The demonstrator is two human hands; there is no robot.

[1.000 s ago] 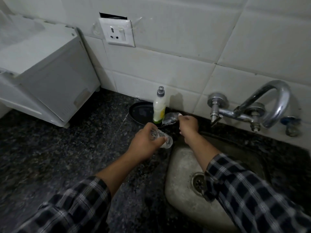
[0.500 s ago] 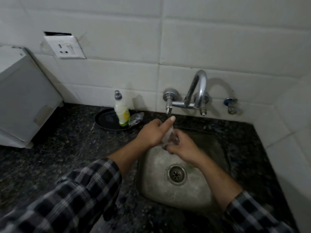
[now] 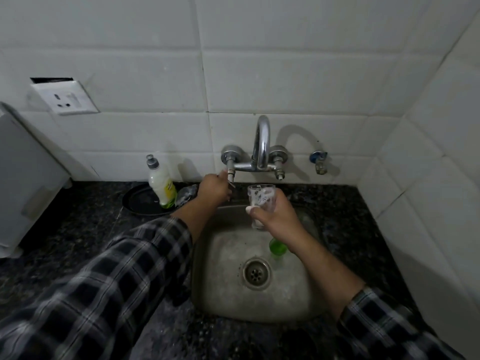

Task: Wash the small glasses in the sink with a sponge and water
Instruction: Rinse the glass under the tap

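Observation:
My right hand (image 3: pixel 276 219) grips a small clear glass (image 3: pixel 260 198) streaked with white foam, upright over the back of the steel sink (image 3: pixel 228 294), below the chrome tap spout (image 3: pixel 261 144). My left hand (image 3: pixel 214 189) reaches to the tap's left handle (image 3: pixel 230 172) and its fingers curl round it. No water stream is visible. A small green object (image 3: pixel 276 247) lies in the sink basin, partly hidden under my right wrist. A scrubbing pad (image 3: pixel 186 194) lies on a black plate (image 3: pixel 140 201) left of the sink.
A dish-soap bottle (image 3: pixel 161 184) stands on the black plate. A white appliance (image 3: pixel 23 183) occupies the dark granite counter (image 3: pixel 78 229) at far left. A wall socket (image 3: pixel 65 98) sits above it. A second small valve (image 3: pixel 319 162) is right of the tap.
The glass passed from my left hand into my right hand and moved over the sink. My left hand left the glass and went up to the tap's left handle.

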